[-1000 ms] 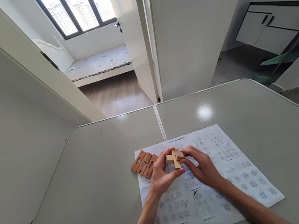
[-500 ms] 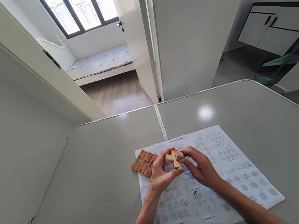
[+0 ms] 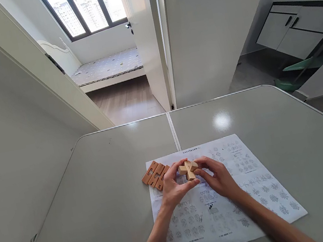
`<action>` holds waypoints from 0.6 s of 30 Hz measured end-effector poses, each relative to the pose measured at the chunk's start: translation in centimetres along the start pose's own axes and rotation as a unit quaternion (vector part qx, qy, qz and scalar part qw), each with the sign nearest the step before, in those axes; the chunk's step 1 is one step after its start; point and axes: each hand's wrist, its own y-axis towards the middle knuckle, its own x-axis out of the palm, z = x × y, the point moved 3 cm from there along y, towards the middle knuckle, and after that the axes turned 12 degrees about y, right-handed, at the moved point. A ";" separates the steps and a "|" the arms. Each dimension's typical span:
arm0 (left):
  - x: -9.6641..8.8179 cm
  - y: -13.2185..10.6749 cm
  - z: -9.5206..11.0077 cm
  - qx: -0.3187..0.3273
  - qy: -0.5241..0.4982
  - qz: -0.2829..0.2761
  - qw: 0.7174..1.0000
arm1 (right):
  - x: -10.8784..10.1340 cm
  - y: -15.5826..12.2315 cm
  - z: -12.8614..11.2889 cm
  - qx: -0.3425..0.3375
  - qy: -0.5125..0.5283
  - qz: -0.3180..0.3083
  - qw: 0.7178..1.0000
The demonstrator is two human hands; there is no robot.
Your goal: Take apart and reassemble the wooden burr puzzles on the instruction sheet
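Observation:
A small cross of light wooden puzzle bars [image 3: 188, 169] is held between both hands just above a printed instruction sheet [image 3: 254, 188]. My left hand [image 3: 172, 188] pinches its left side with thumb and fingers curled. My right hand [image 3: 220, 177] grips its right side the same way. Three darker notched wooden bars [image 3: 155, 175] lie side by side at the sheet's top left corner, a little left of my left hand.
The grey table [image 3: 101, 206] has a seam down its middle and rounded far corners. Beyond it stand a white partition, an open doorway to a room with a window seat, and grey cabinets [image 3: 295, 28] at the far right.
Both hands and the wooden cross have shifted very slightly; the grip is the same. The three bars on the sheet have not moved.

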 end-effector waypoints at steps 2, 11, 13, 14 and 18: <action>0.0 0.0 0.0 0.001 0.008 -0.003 1.000 | 0.0 0.0 -0.1 -0.004 -0.010 -0.005 1.000; -0.1 0.0 0.5 0.033 0.027 -0.006 0.999 | -0.1 -0.1 -0.7 -0.025 -0.050 -0.029 0.998; -0.1 0.1 0.7 0.039 0.029 -0.010 0.999 | -0.1 -0.1 -0.9 -0.032 -0.055 -0.036 0.997; -0.1 0.1 0.8 0.041 0.031 -0.013 0.999 | -0.2 -0.1 -0.9 -0.035 -0.056 -0.039 0.997; -0.1 -0.1 1.0 0.044 0.046 -0.011 0.998 | -0.2 -0.1 -0.9 -0.025 -0.052 -0.041 0.997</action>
